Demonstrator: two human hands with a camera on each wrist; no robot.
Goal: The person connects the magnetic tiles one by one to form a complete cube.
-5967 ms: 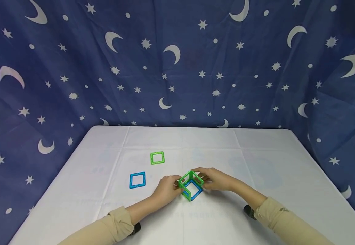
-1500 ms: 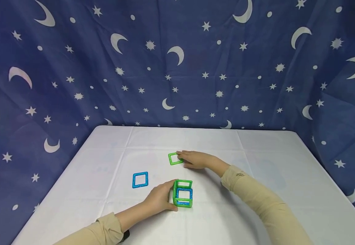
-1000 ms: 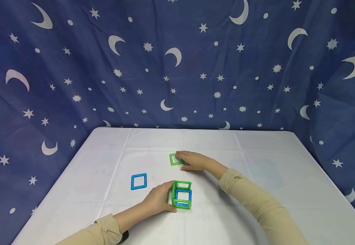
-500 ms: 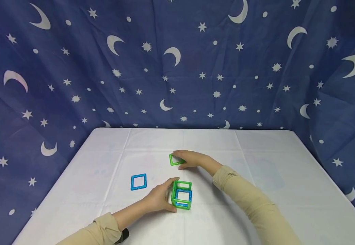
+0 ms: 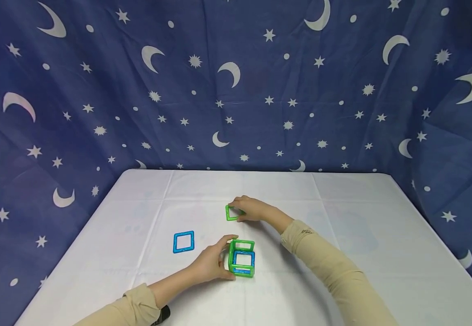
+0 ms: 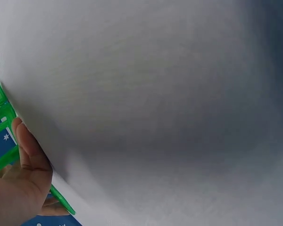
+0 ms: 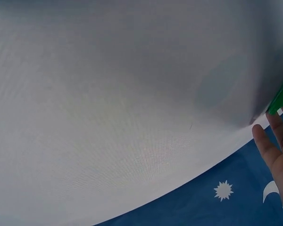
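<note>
Several green and blue square magnetic tiles are joined into an open box (image 5: 243,275), standing on the white table. My left hand (image 5: 208,265) holds the box from its left side, thumb at the near corner and fingers toward the far one. In the left wrist view, fingers (image 6: 30,146) curl beside the green frames. Farther back, a flat green magnetic tile (image 5: 227,213) is pinched between the thumb and fingers of my right hand (image 5: 255,209), which cover its right part. The right wrist view shows only a green edge (image 7: 280,100) at the fingertips.
A loose blue magnetic tile (image 5: 175,243) lies flat to the left of the box. White cloth covers the table (image 5: 341,290). Behind it hangs a dark blue curtain (image 5: 256,81) with moons and stars.
Since the oldest frame, my right hand has left the box and reached back to the green tile, which now lies farther right. Lately its fingers have drawn in on the tile; the box stays put.
</note>
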